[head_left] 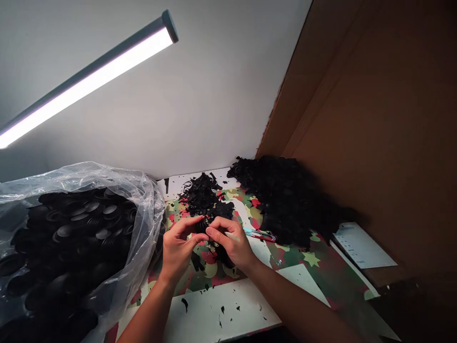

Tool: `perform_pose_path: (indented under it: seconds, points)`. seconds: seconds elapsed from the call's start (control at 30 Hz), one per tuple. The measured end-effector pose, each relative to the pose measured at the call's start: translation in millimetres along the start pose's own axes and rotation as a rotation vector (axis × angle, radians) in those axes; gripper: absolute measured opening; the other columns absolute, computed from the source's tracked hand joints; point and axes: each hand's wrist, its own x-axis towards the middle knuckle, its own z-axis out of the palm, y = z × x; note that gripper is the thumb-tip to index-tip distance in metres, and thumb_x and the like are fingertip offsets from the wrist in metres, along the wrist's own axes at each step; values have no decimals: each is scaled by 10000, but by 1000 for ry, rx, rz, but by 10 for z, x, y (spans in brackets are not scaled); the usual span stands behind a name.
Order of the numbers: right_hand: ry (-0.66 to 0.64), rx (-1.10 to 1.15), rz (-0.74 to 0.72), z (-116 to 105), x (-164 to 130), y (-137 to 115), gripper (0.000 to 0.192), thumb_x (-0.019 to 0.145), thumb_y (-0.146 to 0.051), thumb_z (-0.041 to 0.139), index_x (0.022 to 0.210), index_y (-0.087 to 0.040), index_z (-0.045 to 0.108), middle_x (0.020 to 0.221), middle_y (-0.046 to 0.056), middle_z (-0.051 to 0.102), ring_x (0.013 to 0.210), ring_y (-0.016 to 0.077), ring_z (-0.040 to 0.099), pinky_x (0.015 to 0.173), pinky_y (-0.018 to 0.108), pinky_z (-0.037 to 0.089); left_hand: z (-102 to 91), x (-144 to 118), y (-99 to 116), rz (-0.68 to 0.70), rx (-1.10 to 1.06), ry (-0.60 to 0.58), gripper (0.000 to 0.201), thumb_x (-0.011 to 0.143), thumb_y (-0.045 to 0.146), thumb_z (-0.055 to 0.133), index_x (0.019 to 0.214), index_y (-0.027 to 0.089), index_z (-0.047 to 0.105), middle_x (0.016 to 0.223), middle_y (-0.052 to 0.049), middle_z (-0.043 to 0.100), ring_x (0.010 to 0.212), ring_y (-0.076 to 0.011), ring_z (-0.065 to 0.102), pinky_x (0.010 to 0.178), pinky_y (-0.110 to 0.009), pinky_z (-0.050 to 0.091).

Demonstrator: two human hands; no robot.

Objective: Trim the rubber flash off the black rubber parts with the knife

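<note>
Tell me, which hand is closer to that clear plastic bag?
Left. The left hand is just beside the right edge of the clear plastic bag; the right hand is farther off, beyond the left hand.

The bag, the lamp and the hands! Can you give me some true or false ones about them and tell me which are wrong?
1. The bag has black discs in it. True.
2. The left hand holds a black piece. True.
3. The right hand is inside the bag. False: it is close beside the left hand.
4. The lamp is off. False: it is lit.
5. A big black heap lies by the cardboard. True.
6. The bag is right of the hands. False: it is on their left.
</note>
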Motion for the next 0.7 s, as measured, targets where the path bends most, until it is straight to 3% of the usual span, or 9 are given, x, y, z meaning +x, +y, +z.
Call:
perform_pose_path:
  seconds: [0.23,0.37,0.53,0.7]
  points:
    - [50,298,122,100,-30,83,329,780,-497,726,663,-207,624,629,-8,545,624,151,499,627,291,456,31,-6,28,-150,-197,88,324,544,344,936,776,171,790,804,-78,776,684,-209,703,601,-300,599]
    - [-3,197,102,51,-4,90,300,813,-483,708,708,-210,640,642,-12,549,614,146,497,604,285,447,-4,23,32,-173,-170,48,257,554,313,922,718,172,782,737,-59,748,655,-190,680,581,-283,581]
    - [48,-283,-251,-118,14,36,156,910,-362,652,972,-239,725,763,9,595,643,153,525,600,293,454,-32,30,38,-158,-83,-13,213,577,300,899,720,187,791,714,-42,723,627,-182,656,551,-288,574]
    - [-30,-637,-539,-155,-13,25,213,992,-318,571,1087,-273,756,822,47,621,720,185,568,670,332,473,-30,4,26,-70,122,-59,94,640,243,849,699,208,785,663,-29,720,618,-175,635,590,-273,522]
